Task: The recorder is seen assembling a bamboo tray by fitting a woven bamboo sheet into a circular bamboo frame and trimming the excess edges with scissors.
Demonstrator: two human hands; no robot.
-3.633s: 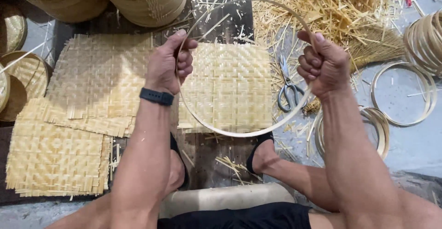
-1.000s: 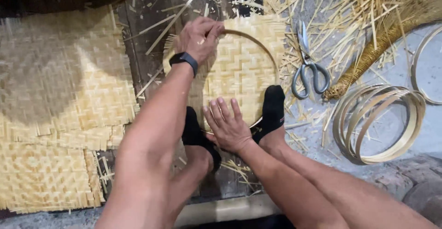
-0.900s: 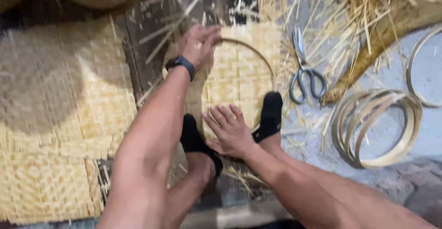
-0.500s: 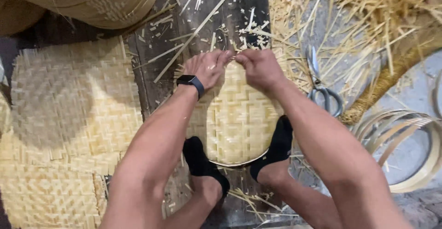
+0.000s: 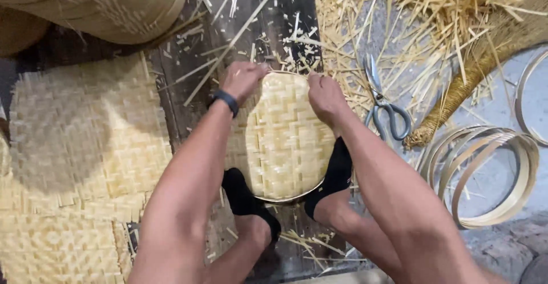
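1. Left hand [image 5: 244, 80], dark band at the wrist: fingers curled over the far left rim of the bamboo hoop [image 5: 297, 192], grip closed on hoop and mat edge together.
2. Right hand [image 5: 323, 95]: fingers folded down on the far right rim of the same hoop, grip closed there, apparently pinching the edge (fingertips hidden under the knuckles).
3. Woven mat piece [image 5: 288, 138], pale yellow, plaited in a checker pattern: lying inside and under the hoop, on the dark plank floor [image 5: 188, 104] between the knees.
4. Two feet in black socks [image 5: 337, 175]: pressed on the near rim of the hoop, one at each side, toes touching the woven piece.
5. Larger woven sheets [image 5: 85, 147]: spread flat to the left, edges frayed, overlapping one another.
6. Scissors [image 5: 385, 110], blue-grey handles: closed, lying just right of the right hand among straw-like bamboo offcuts [image 5: 434, 27].
7. Stack of spare hoops [image 5: 491, 170]: nested on the grey floor at right, well apart from both hands.
8. Finished round trays [image 5: 108, 4]: stacked at top left, rims only in view.
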